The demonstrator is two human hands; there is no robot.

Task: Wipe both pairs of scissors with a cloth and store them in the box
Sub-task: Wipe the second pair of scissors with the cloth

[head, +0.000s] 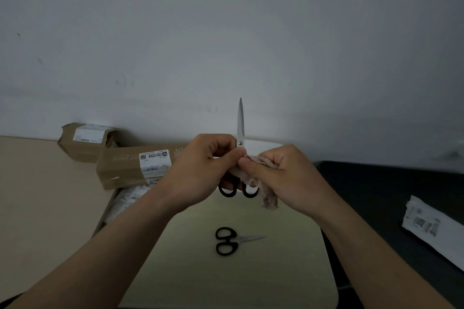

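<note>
My left hand (203, 168) grips a pair of black-handled scissors (240, 123) near the pivot, blades closed and pointing straight up, handle loops hanging below my fingers. My right hand (281, 175) pinches a pale crumpled cloth (266, 195) against the scissors just under the pivot. A second, smaller pair of black-handled scissors (231, 241) lies flat on the pale tabletop (226, 283) below my hands, blades pointing right. A long cardboard box (130, 168) with a white label lies to the left, behind my left wrist.
Another labelled cardboard box (86, 142) stands at the back left against the grey wall. White plastic packages (125, 200) lie under the long box. A dark surface (376, 190) to the right holds a white printed bag (431, 228).
</note>
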